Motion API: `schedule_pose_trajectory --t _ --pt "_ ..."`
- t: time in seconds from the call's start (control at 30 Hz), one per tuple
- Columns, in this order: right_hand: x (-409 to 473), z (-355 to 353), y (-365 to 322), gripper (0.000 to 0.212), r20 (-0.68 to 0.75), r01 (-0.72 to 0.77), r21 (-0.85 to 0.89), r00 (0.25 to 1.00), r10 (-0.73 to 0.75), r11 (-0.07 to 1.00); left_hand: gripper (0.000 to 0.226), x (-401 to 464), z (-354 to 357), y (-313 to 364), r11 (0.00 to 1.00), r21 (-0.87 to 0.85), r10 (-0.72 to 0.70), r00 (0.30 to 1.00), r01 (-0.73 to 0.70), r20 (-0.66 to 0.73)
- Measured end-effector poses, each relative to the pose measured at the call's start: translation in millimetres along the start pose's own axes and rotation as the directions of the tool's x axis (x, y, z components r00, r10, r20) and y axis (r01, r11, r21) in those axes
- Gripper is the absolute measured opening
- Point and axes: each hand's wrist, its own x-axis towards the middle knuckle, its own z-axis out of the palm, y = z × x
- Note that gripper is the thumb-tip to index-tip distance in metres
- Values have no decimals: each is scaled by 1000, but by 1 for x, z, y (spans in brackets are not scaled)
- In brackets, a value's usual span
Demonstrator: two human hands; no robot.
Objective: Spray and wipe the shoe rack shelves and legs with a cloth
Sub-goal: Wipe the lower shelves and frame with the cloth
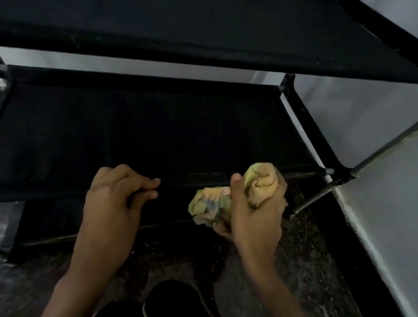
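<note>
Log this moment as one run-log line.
left hand: grips lower shelf front edge | right hand: holds bunched cloth at that edge | spray bottle: not visible

Cloth [239, 199] right of left hand [112, 197], seemingly at lower shelf's [124, 130] front edge.

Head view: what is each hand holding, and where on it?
The right hand grips the bunched yellow cloth around its middle. The left hand grips the front bar of the lower shelf.

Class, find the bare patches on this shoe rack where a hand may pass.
Free: the lower shelf fabric behind the left hand, and the upper shelf. Crowded: the lower front rail, gripped by the left hand, the right hand holding the cloth there.
</note>
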Motion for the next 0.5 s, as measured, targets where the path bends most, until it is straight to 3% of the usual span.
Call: schedule_pose_trajectory --t 0.1,0.17,0.27,0.3,0.37,0.43,0.5 --pt "-21 3 -2 82 292 117 -19 950 -107 993 26 0 3 -2 999 30 16 1000 -15 -21" --pt "-29 6 -7 81 562 137 26 817 -128 990 29 0 3 -3 999 52 -15 1000 16 -10" --pt "-20 6 -1 84 711 35 230 676 -192 973 31 1 2 -2 996 67 -50 999 51 -16" --pt "-16 5 4 86 698 -22 321 681 -221 947 32 1 2 -1 996 74 -51 998 53 -26" --pt "-14 -1 13 91 588 -65 438 775 -231 897 31 1 3 1 997 69 -42 998 45 -51" --pt "-11 -9 21 87 423 -33 436 889 -173 899 30 0 3 4 997 53 -49 997 52 -60" --pt "-2 -19 32 75 282 5 463 947 -153 886 29 1 2 8 995 51 -80 996 82 -39"
